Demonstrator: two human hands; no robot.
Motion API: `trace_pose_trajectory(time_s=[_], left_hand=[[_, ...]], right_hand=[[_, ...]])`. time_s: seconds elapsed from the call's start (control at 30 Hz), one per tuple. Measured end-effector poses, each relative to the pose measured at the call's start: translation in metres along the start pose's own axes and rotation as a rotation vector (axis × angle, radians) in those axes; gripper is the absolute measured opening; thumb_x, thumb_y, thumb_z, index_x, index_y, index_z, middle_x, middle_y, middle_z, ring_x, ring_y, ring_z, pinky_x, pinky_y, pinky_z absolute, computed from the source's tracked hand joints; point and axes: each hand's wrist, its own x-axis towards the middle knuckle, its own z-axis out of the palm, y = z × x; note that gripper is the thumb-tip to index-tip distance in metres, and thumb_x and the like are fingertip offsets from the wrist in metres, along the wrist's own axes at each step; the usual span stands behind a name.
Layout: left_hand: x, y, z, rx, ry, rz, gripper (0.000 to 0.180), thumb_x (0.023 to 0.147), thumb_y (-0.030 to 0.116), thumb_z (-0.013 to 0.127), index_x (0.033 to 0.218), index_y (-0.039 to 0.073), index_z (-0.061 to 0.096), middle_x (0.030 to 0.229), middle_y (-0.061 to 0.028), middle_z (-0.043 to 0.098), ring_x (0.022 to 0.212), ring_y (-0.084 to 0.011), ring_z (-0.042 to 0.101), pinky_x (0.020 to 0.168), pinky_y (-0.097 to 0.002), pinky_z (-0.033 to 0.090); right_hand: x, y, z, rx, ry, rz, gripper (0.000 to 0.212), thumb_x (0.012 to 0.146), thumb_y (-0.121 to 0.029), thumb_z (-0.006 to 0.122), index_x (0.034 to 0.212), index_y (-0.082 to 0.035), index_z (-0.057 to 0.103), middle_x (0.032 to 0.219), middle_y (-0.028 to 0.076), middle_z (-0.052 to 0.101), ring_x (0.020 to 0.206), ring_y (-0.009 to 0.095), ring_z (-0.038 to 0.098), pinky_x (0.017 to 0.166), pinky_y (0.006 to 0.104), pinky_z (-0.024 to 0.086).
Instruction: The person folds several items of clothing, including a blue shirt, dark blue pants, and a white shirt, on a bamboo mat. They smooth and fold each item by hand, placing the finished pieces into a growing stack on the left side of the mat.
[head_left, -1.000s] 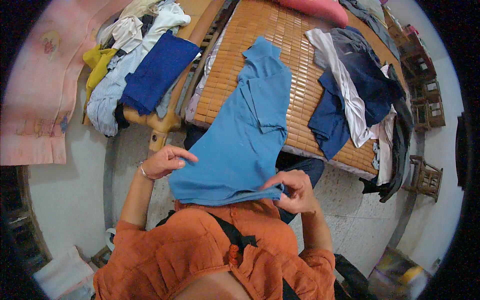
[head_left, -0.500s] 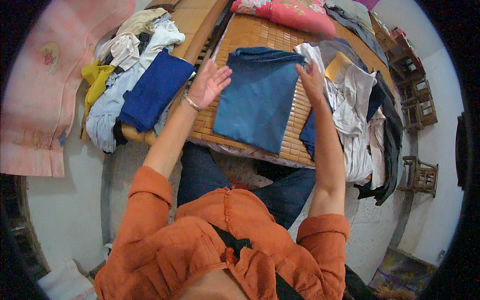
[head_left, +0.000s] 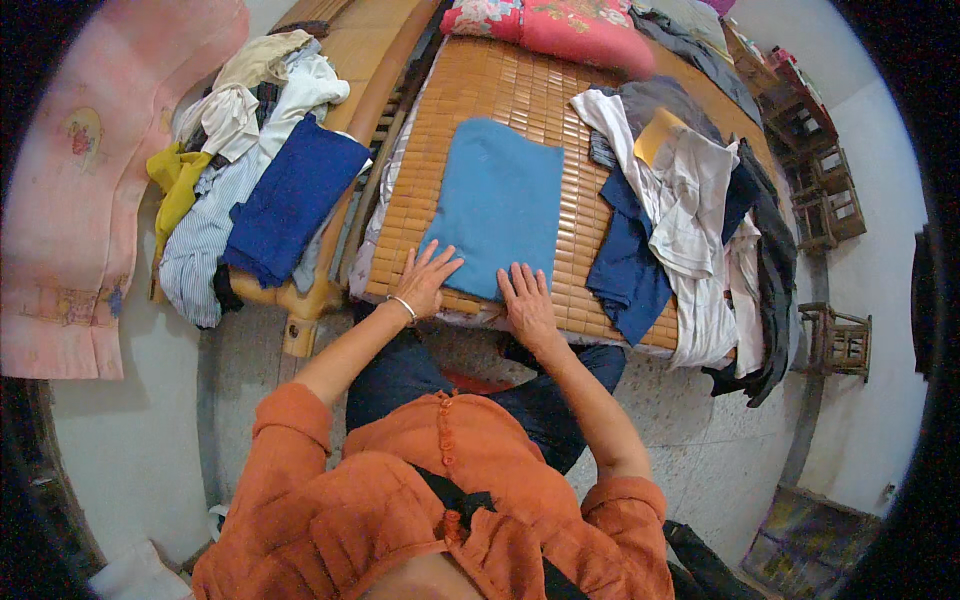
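A folded blue cloth garment (head_left: 503,195) lies as a flat rectangle on the brown slatted mat (head_left: 410,215) of the bed. At its near left corner my left hand (head_left: 424,281) rests palm down, fingers spread. My right hand (head_left: 529,306) lies on the near edge, its fingers stretched out over the fabric. Both hands press on the cloth without gripping it. To the right sits a loose heap of clothes, with a white shirt (head_left: 690,215) on top and a dark blue garment (head_left: 628,265) beside it.
On the left, a wooden bench (head_left: 300,335) bears a folded navy garment (head_left: 290,200), a striped shirt (head_left: 195,250) and a yellow cloth (head_left: 180,185). A red floral quilt (head_left: 590,38) lies at the far end. Wooden stools (head_left: 840,340) stand by the right wall.
Both hands have come down from above the far part of the cloth to its near edge. The cloth now lies smooth, its dark, bunched far edge gone.
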Motion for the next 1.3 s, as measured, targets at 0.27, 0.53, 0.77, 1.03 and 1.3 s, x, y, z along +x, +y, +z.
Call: trace_pose_trajectory(time_s=[0.27,0.53,0.77,1.03,1.3], left_hand=[[0.017,-0.039,0.036,0.152,0.161,0.132,0.057,0.07,-0.001,0.055,0.125,0.008,0.04,0.128,-0.0166,0.041,0.12,-0.0361,0.035,0.103,-0.0452,0.026],[-0.011,0.025,-0.112,-0.075,0.188,0.174,0.031,0.07,-0.001,0.054,0.101,0.005,0.055,0.096,-0.0168,0.058,0.084,-0.0343,0.057,0.072,-0.0377,0.048],[-0.042,0.083,-0.232,-0.396,0.478,0.27,0.025,0.071,-0.003,0.051,0.094,0.002,0.058,0.082,-0.0132,0.06,0.073,-0.0266,0.06,0.066,-0.0301,0.048],[0.023,0.066,-0.244,-0.448,0.316,0.185,0.031,0.073,0.008,0.048,0.103,0.0,0.056,0.093,-0.0122,0.062,0.088,-0.0222,0.06,0.08,-0.0293,0.044],[0.098,-0.044,-0.121,-0.22,0.448,0.031,0.052,0.076,0.022,0.063,0.121,0.004,0.045,0.119,-0.018,0.049,0.112,-0.0311,0.044,0.097,-0.0371,0.034]], right_hand=[[0.003,0.02,0.012,-0.123,0.014,0.025,0.043,0.079,-0.007,0.047,0.122,-0.004,0.042,0.115,0.02,0.049,0.106,0.034,0.048,0.086,0.0421,0.04],[-0.01,0.025,-0.123,0.351,0.061,0.078,0.028,0.07,0.002,0.049,0.095,-0.004,0.059,0.082,0.019,0.061,0.075,0.035,0.059,0.063,0.0404,0.048],[-0.033,0.01,-0.262,0.706,0.386,0.081,0.027,0.071,0.006,0.052,0.096,-0.002,0.059,0.081,0.011,0.061,0.07,0.02,0.06,0.064,0.0275,0.047],[0.021,0.055,-0.258,0.623,0.459,0.2,0.021,0.078,-0.01,0.053,0.096,-0.003,0.06,0.072,0.01,0.061,0.063,0.016,0.055,0.059,0.0279,0.044],[0.096,0.131,-0.107,0.632,0.555,0.27,0.042,0.077,-0.021,0.061,0.111,0.002,0.052,0.092,0.02,0.059,0.081,0.031,0.059,0.073,0.0363,0.047]])
